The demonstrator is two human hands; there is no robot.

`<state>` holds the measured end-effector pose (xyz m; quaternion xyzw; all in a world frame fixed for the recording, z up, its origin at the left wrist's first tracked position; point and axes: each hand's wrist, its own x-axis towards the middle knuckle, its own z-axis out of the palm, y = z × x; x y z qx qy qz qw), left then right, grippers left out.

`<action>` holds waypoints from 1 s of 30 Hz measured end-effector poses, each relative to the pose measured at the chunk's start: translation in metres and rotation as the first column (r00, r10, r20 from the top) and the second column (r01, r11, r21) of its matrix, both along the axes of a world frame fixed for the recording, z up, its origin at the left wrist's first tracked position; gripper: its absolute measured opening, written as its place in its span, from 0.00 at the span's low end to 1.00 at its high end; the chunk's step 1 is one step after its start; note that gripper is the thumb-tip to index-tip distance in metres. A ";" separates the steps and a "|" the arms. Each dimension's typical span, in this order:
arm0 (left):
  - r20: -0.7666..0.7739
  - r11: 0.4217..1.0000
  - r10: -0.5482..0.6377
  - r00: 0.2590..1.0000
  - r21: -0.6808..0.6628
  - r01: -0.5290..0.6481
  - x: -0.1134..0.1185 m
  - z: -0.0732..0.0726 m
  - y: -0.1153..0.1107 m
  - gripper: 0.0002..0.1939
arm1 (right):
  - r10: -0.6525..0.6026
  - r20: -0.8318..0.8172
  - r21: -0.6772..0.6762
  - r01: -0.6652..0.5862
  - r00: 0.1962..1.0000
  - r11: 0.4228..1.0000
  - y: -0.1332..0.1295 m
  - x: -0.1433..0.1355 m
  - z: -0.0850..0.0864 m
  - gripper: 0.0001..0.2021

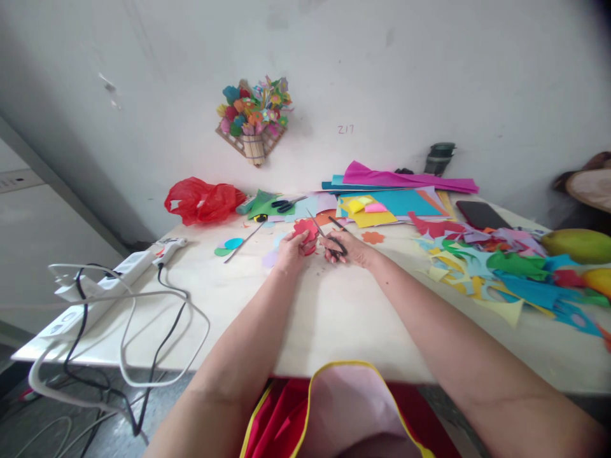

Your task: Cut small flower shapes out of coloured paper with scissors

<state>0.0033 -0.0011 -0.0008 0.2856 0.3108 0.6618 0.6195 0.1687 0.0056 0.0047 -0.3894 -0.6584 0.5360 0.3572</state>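
My left hand [292,250] pinches a red scalloped paper piece [305,230] above the middle of the table. Just to its right, my right hand [346,247] is closed on black-handled scissors [338,247], whose blades point up and left beside the red paper. An orange paper flower [373,237] lies on the table to the right of my right hand. Pale blue and lilac paper pieces lie partly behind my left hand. Blue [233,243] and green [221,252] paper rounds rest farther left.
Power strips [102,286] with tangled cables lie at the left, below a red plastic bag [203,200]. Coloured sheets [405,202] and another pair of scissors [284,205] are at the back. Paper scraps [518,264], a phone [482,215] and a greenish fruit [577,245] occupy the right.
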 end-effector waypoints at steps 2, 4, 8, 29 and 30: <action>0.005 1.000 -0.002 1.000 0.011 0.002 0.000 0.000 0.000 0.10 | -0.001 0.002 0.001 0.001 1.000 1.000 0.000 0.000 -0.001 0.11; 0.013 1.000 -0.004 1.000 0.020 0.004 -0.001 0.000 0.000 0.11 | -0.003 0.002 0.003 0.003 1.000 1.000 0.001 0.000 -0.001 0.11; 0.003 1.000 -0.007 1.000 0.015 0.007 -0.001 -0.001 0.001 0.12 | -0.005 -0.005 -0.002 0.005 1.000 1.000 0.001 -0.001 -0.002 0.12; -0.007 1.000 0.013 1.000 0.001 -0.013 0.000 0.003 -0.003 0.11 | -0.023 0.021 -0.018 0.023 1.000 1.000 -0.001 -0.001 0.005 0.11; -0.007 1.000 0.017 1.000 0.006 -0.017 0.000 0.003 -0.003 0.10 | -0.021 0.023 -0.016 0.021 1.000 1.000 -0.002 -0.001 0.005 0.11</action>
